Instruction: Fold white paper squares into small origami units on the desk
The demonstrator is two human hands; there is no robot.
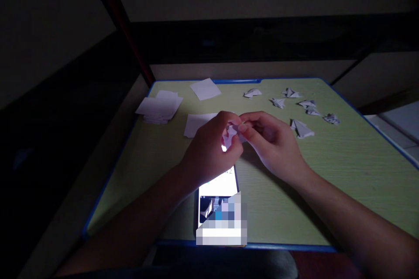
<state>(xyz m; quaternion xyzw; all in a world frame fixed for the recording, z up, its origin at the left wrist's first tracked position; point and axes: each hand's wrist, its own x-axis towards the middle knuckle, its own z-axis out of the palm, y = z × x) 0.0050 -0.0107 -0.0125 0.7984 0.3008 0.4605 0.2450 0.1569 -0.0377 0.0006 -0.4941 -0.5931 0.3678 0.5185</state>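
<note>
A small folded piece of white paper (231, 132) is held between both hands above the middle of the table. My left hand (209, 150) curls around its left side, thumb and fingers closed on it. On the other side, my right hand (273, 141) pinches the paper's edge between thumb and fingertips. The fingers cover much of the paper, so its full shape is hidden. Below the hands lies a lit smartphone (218, 187), its upper part behind my left hand and its lower part blurred out. Behind my left hand is a flat white sheet (196, 124), partly covered.
The green table (147, 174) has a blue edge. A stack of white paper sheets (160, 107) lies at the back left, with a single sheet (205, 89) beside it. Several folded paper pieces are spread at the back right, the nearest being a pointed folded paper (303, 129).
</note>
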